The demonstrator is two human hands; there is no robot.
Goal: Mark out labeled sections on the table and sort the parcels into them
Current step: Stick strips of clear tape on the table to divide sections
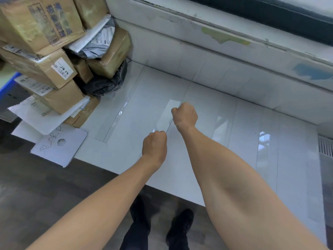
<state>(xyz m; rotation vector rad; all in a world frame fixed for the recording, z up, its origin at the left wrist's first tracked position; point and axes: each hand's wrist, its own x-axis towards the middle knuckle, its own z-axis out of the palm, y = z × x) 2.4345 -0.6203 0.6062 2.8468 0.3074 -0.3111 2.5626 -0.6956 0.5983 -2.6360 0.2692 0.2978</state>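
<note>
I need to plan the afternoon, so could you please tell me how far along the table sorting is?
Done: one clear strip lies across the white table. In hand: the left hand and right hand pinch a second strip along the next line. Left: no labels show on the sections, and the parcels sit piled at the table's left end, unsorted.

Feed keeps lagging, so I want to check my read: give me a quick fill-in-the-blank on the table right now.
1. The left hand and right hand each pinch a thin line stretched over the ___ table.
2. The parcels are piled at the table's far ___ corner.
3. The handwritten card has a round ___ in it.
Missing words: white; left; hole.
</note>
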